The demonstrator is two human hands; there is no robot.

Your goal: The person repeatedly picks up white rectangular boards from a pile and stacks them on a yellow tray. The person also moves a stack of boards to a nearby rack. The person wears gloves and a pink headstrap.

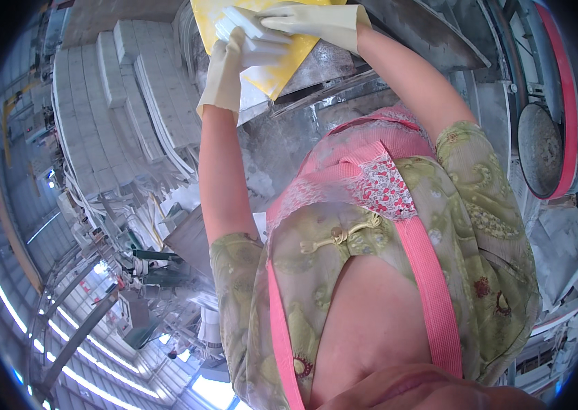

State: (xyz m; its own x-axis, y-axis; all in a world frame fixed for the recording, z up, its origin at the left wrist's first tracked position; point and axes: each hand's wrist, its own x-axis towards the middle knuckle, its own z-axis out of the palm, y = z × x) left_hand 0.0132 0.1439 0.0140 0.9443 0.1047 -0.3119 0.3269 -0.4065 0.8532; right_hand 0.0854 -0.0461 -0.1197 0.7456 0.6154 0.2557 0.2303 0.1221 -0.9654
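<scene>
Both my hands wear cream rubber gloves and meet at the top of the view. My left hand (231, 68) grips a small stack of white blocks (261, 42) from below. My right hand (313, 20) lies along the stack's top edge with its fingers stretched out, holding it. The blocks rest against a yellow sheet (289, 65) that lies on a grey, dusty metal surface (343, 82). My pink apron and green patterned top fill the lower middle of the view.
Long rows of stacked white blocks (131, 89) stand to the left. A round grey disc with a red rim (542, 147) sits on the right. White powder and debris (261, 181) lie below the metal surface. Factory framework and roof lights curve along the left edge.
</scene>
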